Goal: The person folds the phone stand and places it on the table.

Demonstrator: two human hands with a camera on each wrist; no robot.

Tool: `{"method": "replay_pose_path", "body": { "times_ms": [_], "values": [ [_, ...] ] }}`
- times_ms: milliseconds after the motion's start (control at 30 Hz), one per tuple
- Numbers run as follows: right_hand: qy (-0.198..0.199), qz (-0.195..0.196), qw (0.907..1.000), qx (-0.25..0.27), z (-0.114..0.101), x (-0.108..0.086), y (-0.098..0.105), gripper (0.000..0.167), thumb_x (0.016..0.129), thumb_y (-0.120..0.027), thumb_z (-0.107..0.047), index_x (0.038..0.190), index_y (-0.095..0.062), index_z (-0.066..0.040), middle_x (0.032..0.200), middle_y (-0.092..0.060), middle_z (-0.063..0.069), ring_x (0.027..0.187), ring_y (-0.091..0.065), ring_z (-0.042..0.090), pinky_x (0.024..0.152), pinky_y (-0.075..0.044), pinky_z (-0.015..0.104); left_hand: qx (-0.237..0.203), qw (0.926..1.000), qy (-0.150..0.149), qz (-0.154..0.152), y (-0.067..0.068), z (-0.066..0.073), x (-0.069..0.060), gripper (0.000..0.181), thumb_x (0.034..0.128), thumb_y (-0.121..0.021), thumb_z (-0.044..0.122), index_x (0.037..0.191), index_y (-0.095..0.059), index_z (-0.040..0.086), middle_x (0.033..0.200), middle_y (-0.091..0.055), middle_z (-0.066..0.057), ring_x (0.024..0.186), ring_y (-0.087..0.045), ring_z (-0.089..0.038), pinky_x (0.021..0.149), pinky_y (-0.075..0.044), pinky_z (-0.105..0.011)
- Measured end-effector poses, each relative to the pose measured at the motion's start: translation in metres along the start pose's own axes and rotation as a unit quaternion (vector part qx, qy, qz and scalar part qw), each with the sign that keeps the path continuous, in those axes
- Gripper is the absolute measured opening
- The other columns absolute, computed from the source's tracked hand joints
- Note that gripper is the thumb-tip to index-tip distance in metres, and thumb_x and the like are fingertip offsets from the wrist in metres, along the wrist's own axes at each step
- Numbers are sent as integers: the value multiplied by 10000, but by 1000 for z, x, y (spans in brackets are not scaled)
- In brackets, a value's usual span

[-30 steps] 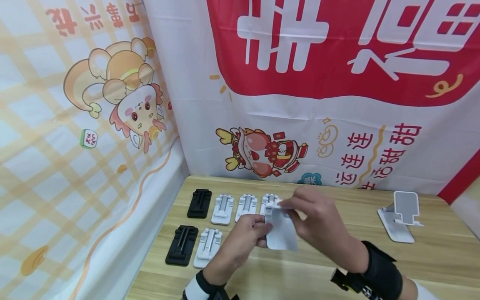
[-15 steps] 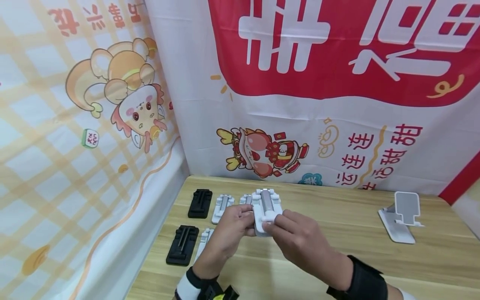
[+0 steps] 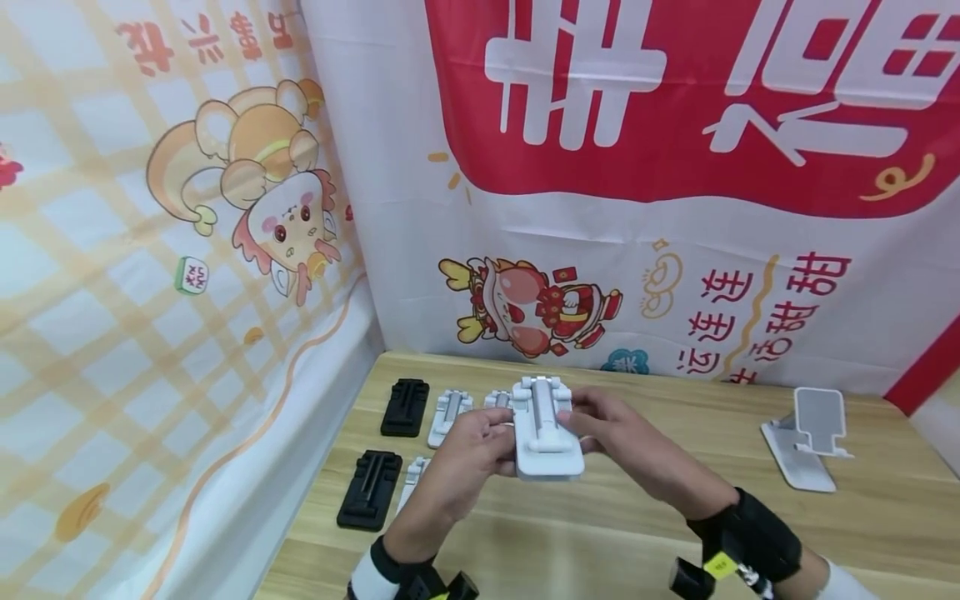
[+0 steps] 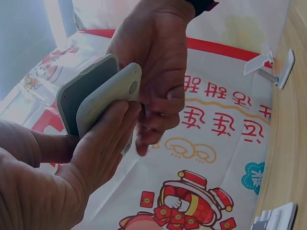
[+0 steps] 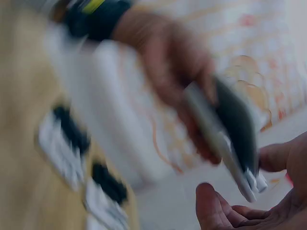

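A folded white phone stand is held up above the table, its grey strip and hinges facing up. My left hand pinches it along its left side; in the left wrist view the fingers lie flat along one plate of the stand. At its right edge is my right hand, thumb beside the stand. The right wrist view shows that hand with thumb and fingers spread around the stand's end, a gap left between fingers and stand. Whether the thumb touches is unclear.
Left of the hands lie two black folded stands, one at the back and one nearer. White folded stands lie beside them, partly hidden by my left arm. An unfolded white stand stands far right. Printed cloth hangs behind the table.
The held stand has turned from its smooth face to its hinged face, then shifted slightly right. My right hand has moved from its front end to its right side, and its fingers have loosened.
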State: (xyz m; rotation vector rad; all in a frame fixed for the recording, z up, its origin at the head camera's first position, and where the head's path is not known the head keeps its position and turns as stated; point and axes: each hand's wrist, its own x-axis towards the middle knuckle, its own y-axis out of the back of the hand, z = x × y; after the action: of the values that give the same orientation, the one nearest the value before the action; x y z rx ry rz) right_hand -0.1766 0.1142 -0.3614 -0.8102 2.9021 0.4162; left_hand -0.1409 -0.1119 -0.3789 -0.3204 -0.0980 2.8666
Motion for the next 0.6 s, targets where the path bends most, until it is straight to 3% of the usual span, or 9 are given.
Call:
{"method": "replay_pose_path", "body": {
  "times_ms": [67, 133, 400, 500, 600],
  "values": [
    [-388, -348, 9960, 728, 2, 0, 4, 551, 1083, -511, -290, 1486, -350, 49, 1327, -554, 198, 1088, -623, 224, 960, -577, 332, -37, 10000, -41, -64, -3, -2, 0, 400, 1062, -497, 76, 1426, -495, -89, 1251, -716, -210, 1079, -739, -246, 862, -632, -316],
    [-508, -506, 9922, 1015, 4, -1, 7, 531, 1082, -509, -268, 1469, -358, 61, 1332, -548, 195, 1093, -619, 222, 976, -573, 339, -76, 9999, -78, -123, -5, -3, 0, 396, 1062, -492, 70, 1419, -495, -102, 1254, -711, -221, 1075, -738, -245, 862, -632, -323],
    [-463, -558, 9926, 970, 7, -1, 11, 513, 1073, -521, -247, 1449, -382, 74, 1308, -555, 192, 1092, -619, 232, 978, -569, 366, -622, 9961, -104, -618, -1, -5, 4, 442, 1077, -358, 118, 1421, -451, -144, 1291, -654, -298, 1105, -723, -303, 923, -616, -406],
    [-446, -582, 9928, 947, 8, -1, 12, 501, 1074, -521, -249, 1434, -395, 75, 1283, -566, 183, 1075, -623, 235, 968, -572, 361, -679, 9956, -76, -639, 0, -3, 5, 488, 1106, -360, 245, 1407, -462, -126, 1248, -675, -292, 1103, -726, -326, 921, -615, -427],
    [-431, -600, 9929, 928, 7, 0, 13, 504, 1073, -526, -254, 1433, -398, 74, 1280, -573, 183, 1068, -629, 240, 965, -574, 359, -526, 9973, 65, -509, 0, -1, 7, 492, 1096, -466, 310, 1386, -519, -84, 1214, -711, -237, 1076, -739, -306, 907, -623, -409]
  ]
}}
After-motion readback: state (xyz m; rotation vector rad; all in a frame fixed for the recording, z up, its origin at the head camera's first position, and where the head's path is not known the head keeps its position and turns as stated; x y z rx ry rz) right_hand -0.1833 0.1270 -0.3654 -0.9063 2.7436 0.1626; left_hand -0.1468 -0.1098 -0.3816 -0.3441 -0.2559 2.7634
